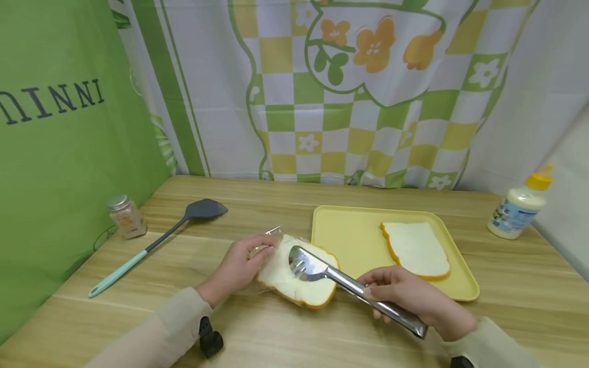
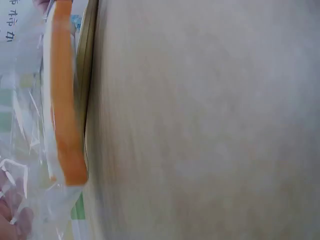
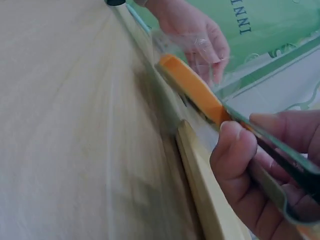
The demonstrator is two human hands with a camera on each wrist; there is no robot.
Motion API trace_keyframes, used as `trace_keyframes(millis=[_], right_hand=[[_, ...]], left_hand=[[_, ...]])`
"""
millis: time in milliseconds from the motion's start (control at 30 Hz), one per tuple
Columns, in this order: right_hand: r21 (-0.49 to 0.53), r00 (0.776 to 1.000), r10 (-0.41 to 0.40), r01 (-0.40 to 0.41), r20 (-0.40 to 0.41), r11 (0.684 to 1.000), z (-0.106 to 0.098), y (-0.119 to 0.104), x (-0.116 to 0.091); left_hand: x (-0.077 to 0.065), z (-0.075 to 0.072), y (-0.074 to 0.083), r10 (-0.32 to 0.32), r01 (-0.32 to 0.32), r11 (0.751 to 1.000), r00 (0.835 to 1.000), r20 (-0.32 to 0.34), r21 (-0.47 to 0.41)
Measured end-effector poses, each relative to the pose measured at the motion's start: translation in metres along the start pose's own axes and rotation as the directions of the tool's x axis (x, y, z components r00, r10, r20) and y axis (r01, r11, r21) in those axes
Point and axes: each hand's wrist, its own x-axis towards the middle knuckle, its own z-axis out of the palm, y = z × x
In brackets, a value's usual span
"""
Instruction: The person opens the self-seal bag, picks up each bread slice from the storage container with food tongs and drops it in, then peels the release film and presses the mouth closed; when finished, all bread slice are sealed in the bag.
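Note:
My left hand (image 1: 244, 263) pinches the edge of a clear plastic bag (image 1: 272, 243) with a bread slice (image 1: 308, 289) in it; in the left wrist view the slice's orange crust (image 2: 67, 100) stands edge-on inside the film. Metal tongs (image 1: 354, 286) are held in my right hand (image 1: 405, 296), fingers and thumb curled round the arms. Their slotted head lies over the slice's white face, and the right wrist view shows the slice's crust (image 3: 195, 90) at the tongs' far end. A second bread slice (image 1: 416, 249) lies on the yellow tray (image 1: 347, 230).
On the left lie a spatula (image 1: 161, 237) with a mint handle and, behind it, a small glass jar (image 1: 127, 217). A squeeze bottle (image 1: 517, 207) with a yellow cap stands at the right. Behind the table hangs a checked curtain (image 1: 322, 117).

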Motion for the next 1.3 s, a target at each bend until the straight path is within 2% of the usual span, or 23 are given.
trace_keyframes(millis=[167,333,500,667,800,1000,1300], right_hand=[[-0.002,1.000,0.006,-0.006,-0.002,1.000,0.005,-0.002,0.005],[-0.027,1.000,0.009,-0.009,-0.007,1.000,0.008,-0.005,0.012],[0.004,1.000,0.014,-0.014,-0.017,1.000,0.010,-0.004,0.016],[0.017,0.998,0.031,-0.030,-0.054,0.999,0.010,-0.003,0.017],[-0.005,1.000,0.025,-0.025,-0.014,1.000,0.010,-0.005,0.020],[-0.005,0.999,0.017,-0.018,-0.047,1.000,0.010,-0.007,0.023],[0.017,0.999,0.016,-0.015,-0.042,1.000,0.017,-0.002,0.032]], left_hand=[[-0.001,0.002,0.003,0.017,-0.017,0.998,1.000,-0.006,-0.063],[0.000,0.001,0.005,0.018,-0.017,0.996,1.000,0.007,-0.084],[-0.001,0.001,0.005,-0.029,0.033,0.997,0.997,0.075,-0.063],[-0.001,0.001,0.004,-0.022,0.023,1.000,0.992,0.122,-0.009],[0.003,0.000,0.002,-0.016,0.020,0.999,0.994,0.105,-0.036],[0.005,0.001,0.003,-0.049,0.054,0.998,0.992,0.114,-0.043],[0.001,0.007,0.007,-0.008,0.018,0.995,0.994,0.110,-0.096]])
